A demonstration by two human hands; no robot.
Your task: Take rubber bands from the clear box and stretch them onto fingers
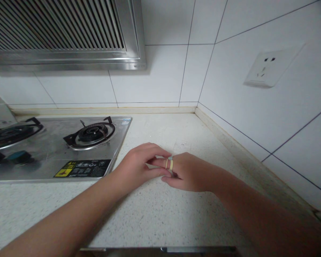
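Over the counter, my left hand [143,162] meets my right hand [192,171]. Two pale yellow bands [171,164] circle a stretched-out finger of my right hand; whether they are rubber bands or rings is not clear. A small bit of pale teal [170,157] shows beside them. My left index finger and thumb close around that finger from above and below, their tips at the bands. My right thumb lies apart, below the left thumb tip. The other right fingers are mostly hidden.
To the left is a steel gas stove [48,167] with black burners [93,132] and knobs [20,157]. A range hood [135,35] hangs above it. White tiled walls meet behind the speckled counter [149,217]; a power socket [267,67] sits at right.
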